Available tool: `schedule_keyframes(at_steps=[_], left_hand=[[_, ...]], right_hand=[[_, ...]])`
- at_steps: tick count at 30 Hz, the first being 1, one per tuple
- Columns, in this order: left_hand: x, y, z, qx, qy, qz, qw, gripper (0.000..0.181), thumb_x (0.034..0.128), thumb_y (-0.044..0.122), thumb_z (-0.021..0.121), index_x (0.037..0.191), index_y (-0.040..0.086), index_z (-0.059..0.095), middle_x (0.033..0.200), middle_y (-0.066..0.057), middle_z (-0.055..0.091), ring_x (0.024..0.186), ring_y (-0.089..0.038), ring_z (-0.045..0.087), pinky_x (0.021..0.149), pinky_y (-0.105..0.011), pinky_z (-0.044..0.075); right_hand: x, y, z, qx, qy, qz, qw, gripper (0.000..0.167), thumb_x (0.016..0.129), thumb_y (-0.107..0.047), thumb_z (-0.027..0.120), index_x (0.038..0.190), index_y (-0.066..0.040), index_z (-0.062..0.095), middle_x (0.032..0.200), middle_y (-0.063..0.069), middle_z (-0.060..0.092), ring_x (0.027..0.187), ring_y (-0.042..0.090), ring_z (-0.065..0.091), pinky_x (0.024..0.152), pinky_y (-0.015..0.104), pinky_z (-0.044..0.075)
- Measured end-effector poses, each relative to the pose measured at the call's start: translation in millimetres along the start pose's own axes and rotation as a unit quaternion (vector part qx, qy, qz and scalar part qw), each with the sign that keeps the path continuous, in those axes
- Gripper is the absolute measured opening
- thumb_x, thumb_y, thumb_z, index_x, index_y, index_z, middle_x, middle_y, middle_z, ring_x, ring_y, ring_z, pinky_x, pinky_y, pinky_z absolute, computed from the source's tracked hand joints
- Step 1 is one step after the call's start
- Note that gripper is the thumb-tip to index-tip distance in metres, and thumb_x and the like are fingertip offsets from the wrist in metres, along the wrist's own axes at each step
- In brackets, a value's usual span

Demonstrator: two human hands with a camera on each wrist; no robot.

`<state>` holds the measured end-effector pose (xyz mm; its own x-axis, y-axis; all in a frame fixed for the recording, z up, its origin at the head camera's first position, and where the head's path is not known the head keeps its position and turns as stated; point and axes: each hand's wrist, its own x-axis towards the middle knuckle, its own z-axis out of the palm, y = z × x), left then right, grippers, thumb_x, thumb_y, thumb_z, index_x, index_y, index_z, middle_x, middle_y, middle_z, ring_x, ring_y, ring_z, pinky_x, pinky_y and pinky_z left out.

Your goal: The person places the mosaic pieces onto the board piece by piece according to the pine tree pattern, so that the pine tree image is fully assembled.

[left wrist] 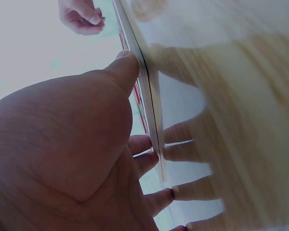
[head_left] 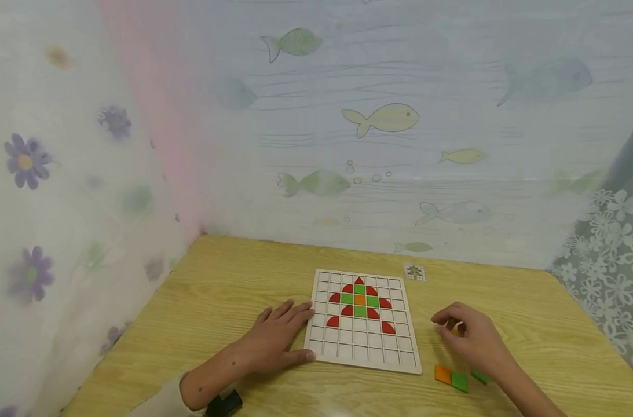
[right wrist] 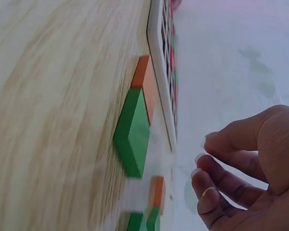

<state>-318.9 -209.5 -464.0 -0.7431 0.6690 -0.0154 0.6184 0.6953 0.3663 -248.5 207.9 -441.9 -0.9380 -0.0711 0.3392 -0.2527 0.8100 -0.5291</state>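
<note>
A pale wooden grid board (head_left: 368, 350) lies on the table, with a red triangle (head_left: 359, 281), several red quarter-round pieces, several green squares and an orange square (head_left: 359, 299) set in its cells. My left hand (head_left: 274, 341) is spread flat, its fingertips and thumb touching the board's left edge. To the right of the board, my right hand (head_left: 472, 336) hovers over loose tiles with fingers loosely bent; in the right wrist view nothing shows between thumb and fingers. Below it, an orange tile (right wrist: 144, 72) touches a green tile (right wrist: 132, 130). Another orange tile (right wrist: 157, 192) and more green tiles (right wrist: 153, 219) lie beyond.
A small card with a printed grid pattern (head_left: 414, 272) lies behind the board's far right corner. Walls covered with fish and flower prints (head_left: 381, 119) border the table (head_left: 233, 266) at the back and left. A lacy curtain (head_left: 608, 249) hangs at the right.
</note>
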Motion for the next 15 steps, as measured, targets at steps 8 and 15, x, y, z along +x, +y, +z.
schedule_keyframes(at_steps=[8, 15], left_hand=[[-4.5, 5.4, -6.3, 0.003, 0.003, 0.002, 1.0000, 0.084, 0.1013, 0.064, 0.061, 0.167, 0.018, 0.036, 0.175, -0.001, 0.028, 0.161, -0.038, 0.022, 0.121, -0.073, 0.023], [-9.3, 12.2, -10.5, 0.001, 0.004, 0.002, 1.0000, 0.084, 0.1010, 0.062, 0.063, 0.166, 0.016, 0.037, 0.174, -0.003, 0.030, 0.161, -0.040, 0.023, 0.120, -0.073, 0.024]], right_hand=[[-13.8, 15.7, -16.9, -0.017, -0.002, 0.019, 0.9997, 0.013, 0.092, -0.009, 0.084, 0.101, -0.017, 0.079, 0.097, -0.008, 0.070, 0.078, 0.000, 0.057, 0.063, 0.024, 0.048], [-22.8, 29.6, -31.0, -0.023, -0.017, 0.045, 0.9986, 0.015, 0.093, -0.014, 0.084, 0.107, -0.012, 0.079, 0.101, -0.003, 0.071, 0.078, 0.000, 0.057, 0.064, 0.024, 0.051]])
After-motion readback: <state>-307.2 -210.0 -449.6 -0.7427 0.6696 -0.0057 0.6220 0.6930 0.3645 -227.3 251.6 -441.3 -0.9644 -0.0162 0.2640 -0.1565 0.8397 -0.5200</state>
